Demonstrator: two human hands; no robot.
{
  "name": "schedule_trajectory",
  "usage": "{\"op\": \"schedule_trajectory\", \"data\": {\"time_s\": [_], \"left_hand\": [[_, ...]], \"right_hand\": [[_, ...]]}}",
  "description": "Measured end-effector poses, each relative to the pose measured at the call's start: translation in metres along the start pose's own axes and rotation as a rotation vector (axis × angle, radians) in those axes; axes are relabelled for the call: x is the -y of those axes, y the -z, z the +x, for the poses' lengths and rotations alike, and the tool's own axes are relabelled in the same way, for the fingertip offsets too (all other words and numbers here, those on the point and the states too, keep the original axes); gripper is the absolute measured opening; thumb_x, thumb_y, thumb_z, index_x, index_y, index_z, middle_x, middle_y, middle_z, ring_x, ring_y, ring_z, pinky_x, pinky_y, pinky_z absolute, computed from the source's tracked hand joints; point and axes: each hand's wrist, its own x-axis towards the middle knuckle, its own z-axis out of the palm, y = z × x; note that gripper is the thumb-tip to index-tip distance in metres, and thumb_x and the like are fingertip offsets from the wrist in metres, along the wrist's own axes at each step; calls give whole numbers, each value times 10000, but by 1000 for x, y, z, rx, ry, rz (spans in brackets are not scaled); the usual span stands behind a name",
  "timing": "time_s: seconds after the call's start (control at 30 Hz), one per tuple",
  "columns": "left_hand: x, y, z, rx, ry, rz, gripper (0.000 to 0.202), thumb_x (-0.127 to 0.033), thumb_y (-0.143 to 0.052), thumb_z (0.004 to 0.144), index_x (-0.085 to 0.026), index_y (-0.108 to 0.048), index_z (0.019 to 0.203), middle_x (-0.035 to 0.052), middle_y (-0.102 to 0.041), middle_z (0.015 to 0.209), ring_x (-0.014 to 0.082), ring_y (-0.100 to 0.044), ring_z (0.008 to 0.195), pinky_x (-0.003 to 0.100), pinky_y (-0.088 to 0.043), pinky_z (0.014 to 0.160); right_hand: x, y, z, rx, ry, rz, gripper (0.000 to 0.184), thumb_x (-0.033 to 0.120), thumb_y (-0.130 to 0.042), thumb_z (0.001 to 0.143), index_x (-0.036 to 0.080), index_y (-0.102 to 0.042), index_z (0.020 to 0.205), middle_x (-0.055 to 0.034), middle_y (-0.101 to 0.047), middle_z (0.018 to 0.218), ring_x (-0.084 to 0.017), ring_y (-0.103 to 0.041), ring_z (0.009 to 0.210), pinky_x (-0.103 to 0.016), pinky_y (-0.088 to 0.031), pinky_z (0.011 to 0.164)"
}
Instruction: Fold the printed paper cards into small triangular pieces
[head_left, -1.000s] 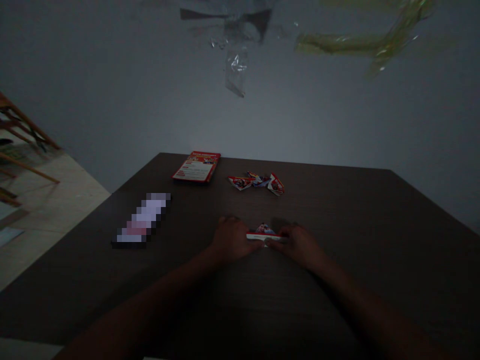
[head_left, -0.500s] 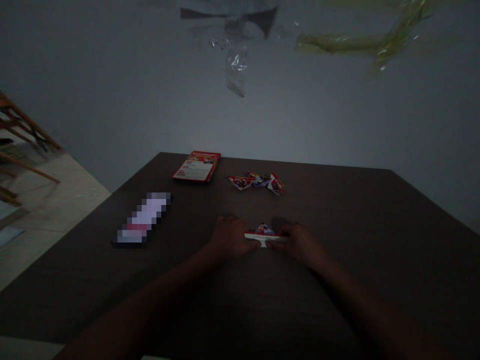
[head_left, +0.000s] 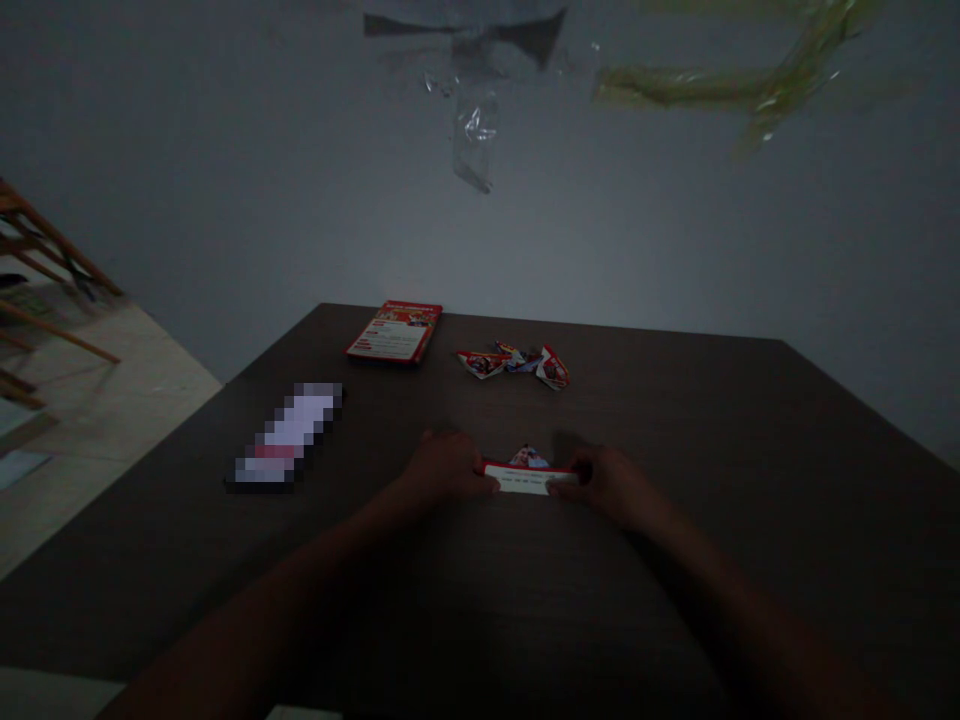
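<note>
Between our 2 hands we hold a folded paper [head_left: 528,480], near the middle of the worktop [head_left: 697,420]; whether its underside touches the surface, we cannot tell. The fingers of our left hand [head_left: 448,466] pinch its left end, thumb on the near face, and those of our right hand [head_left: 611,487] pinch the right end the same way. The near face is a white strip with faint print and a red upper edge, and a picture-printed triangular peak rises behind it. Beyond our hands lies a cluster of small folded paper pieces [head_left: 553,369], red, white and blue, and to their left a stack of red-and-white leaflets [head_left: 394,338]. Well to the left of our left hand we see a phone [head_left: 289,440], its lit screen blurred into blocks. Clear tape [head_left: 474,140] and yellowish tape [head_left: 675,88] cling to the wall [head_left: 637,220].
</note>
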Motion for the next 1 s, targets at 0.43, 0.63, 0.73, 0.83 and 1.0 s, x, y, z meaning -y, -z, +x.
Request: {"op": "schedule_trajectory", "data": {"time_s": [0.43, 0.63, 0.73, 0.83, 1.0], "left_hand": [[8, 3, -1, 67, -10, -97, 259, -457, -589, 696, -235, -709, 751, 3, -677, 713, 172, -611, 742, 251, -399, 674], [12, 6, -2, 97, -14, -127, 191, -378, -585, 699, -244, -712, 745, -16, -695, 742, 162, -616, 736, 252, -411, 694], [14, 6, -2, 118, -2, -168, 185, -362, -594, 690, -226, -711, 738, -13, -691, 733, 152, -612, 701, 240, -417, 677], [17, 4, -1, 105, -4, -199, 188, -364, -601, 683, -217, -707, 734, -10, -690, 734, 145, -611, 690, 238, -419, 680], [18, 1, 2, 90, -41, -209, 179, -358, -614, 675, -219, -708, 736, -13, -693, 742, 147, -616, 697, 261, -414, 701]], "right_hand": [[-7, 9, -2, 51, -43, 48, 253, 432, -648, 693, 186, -676, 746, -50, -692, 760, -176, -620, 668, -248, -406, 546], [-9, 10, -1, 59, -53, 55, 232, 407, -661, 685, 186, -681, 753, -51, -699, 757, -175, -625, 666, -244, -413, 548], [-13, 10, -1, 65, -56, 62, 219, 389, -661, 684, 185, -685, 758, -50, -702, 767, -177, -631, 675, -247, -417, 556], [-17, 11, -1, 74, -54, 70, 218, 382, -661, 680, 184, -686, 767, -46, -704, 772, -185, -636, 689, -253, -425, 566], [-21, 11, 1, 93, 0, 127, 185, 344, -643, 693, 190, -693, 782, -36, -709, 772, -183, -643, 695, -255, -442, 590]]}}
